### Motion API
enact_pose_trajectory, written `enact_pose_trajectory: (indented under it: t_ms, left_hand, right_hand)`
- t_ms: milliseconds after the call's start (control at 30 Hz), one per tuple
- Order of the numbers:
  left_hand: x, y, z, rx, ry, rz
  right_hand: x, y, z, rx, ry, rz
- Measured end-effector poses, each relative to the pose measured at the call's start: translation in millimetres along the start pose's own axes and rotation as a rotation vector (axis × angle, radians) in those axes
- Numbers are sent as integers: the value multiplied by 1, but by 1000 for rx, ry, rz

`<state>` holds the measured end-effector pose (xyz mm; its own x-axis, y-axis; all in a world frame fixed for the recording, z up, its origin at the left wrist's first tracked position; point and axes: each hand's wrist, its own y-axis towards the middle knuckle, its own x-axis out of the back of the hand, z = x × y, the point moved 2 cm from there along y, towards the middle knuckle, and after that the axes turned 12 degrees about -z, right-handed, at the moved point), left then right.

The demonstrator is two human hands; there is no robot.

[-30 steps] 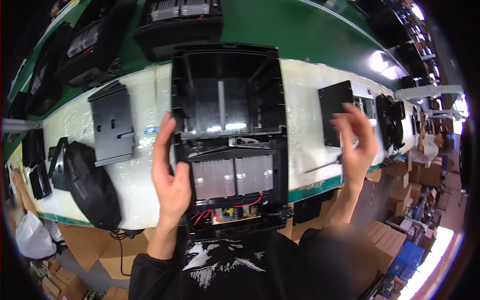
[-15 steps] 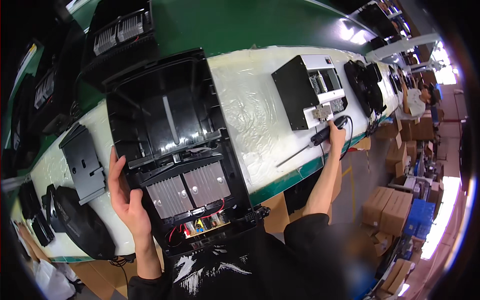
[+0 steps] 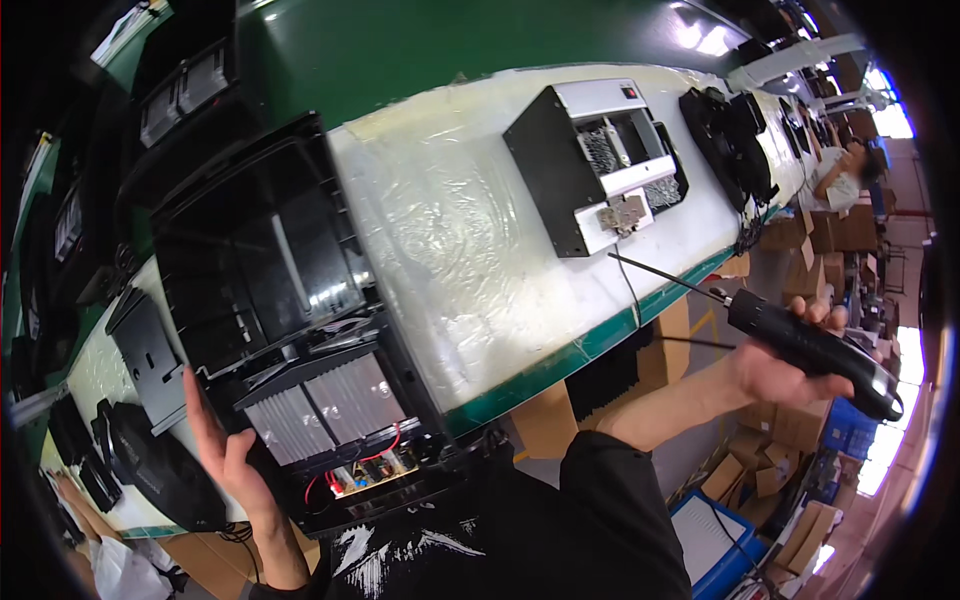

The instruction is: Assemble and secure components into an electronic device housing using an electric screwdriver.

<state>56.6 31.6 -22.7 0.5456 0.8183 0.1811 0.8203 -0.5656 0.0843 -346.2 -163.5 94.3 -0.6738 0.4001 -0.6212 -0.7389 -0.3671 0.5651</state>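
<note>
My right hand (image 3: pixel 785 375) is wrapped round a black electric screwdriver (image 3: pixel 815 350), held off to the right beyond the table edge. The long thin bit points back left, its tip near the front of a black-and-white screw feeder (image 3: pixel 548 175). Close to my body lies an open black plastic housing (image 3: pixel 215 270). Ribbed silver heat sinks (image 3: pixel 355 395) and a circuit board (image 3: pixel 375 487) with red wires sit in its near part. Against the housing's left side rests my left hand (image 3: pixel 235 470), open, its fingers stretched out and thumb apart.
On the left lie a dark flat bracket (image 3: pixel 145 345) and a black bag-like item (image 3: pixel 165 450). More black housings (image 3: pixel 190 90) stand on the green surface behind. Black parts (image 3: pixel 725 150) lie past the feeder. Cardboard boxes (image 3: pixel 545 415) stand below the table; another person (image 3: pixel 840 185) is far right.
My right hand has moved right and toward me with the screwdriver, swinging its bit up near the feeder. The view has shifted, so the housing appears further left. My left hand stays against the housing.
</note>
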Motion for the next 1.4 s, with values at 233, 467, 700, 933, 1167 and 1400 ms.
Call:
enact_pose_trajectory:
  t_ms: [233, 467, 700, 933, 1167, 1400]
  left_hand:
    - [-16, -26, 3, -19, 38, -81]
    - [-20, -26, 2, 43, 31, -111]
    - [-18, -24, 5, 15, 48, -81]
    - [-21, -17, 7, 19, -111, -38]
    - [-22, -15, 11, 28, -300, -11]
    - [-24, -13, 11, 0, -334, 37]
  right_hand:
    - [-10, 11, 11, 32, 77, 498]
    - [-3, 10, -4, 128, 99, 464]
    - [-28, 12, -27, -144, 171, 658]
    - [-102, 19, -93, -387, -145, 670]
    - [-100, 3, -92, -475, -251, 681]
    - [-80, -5, 62, -566, 176, 1135]
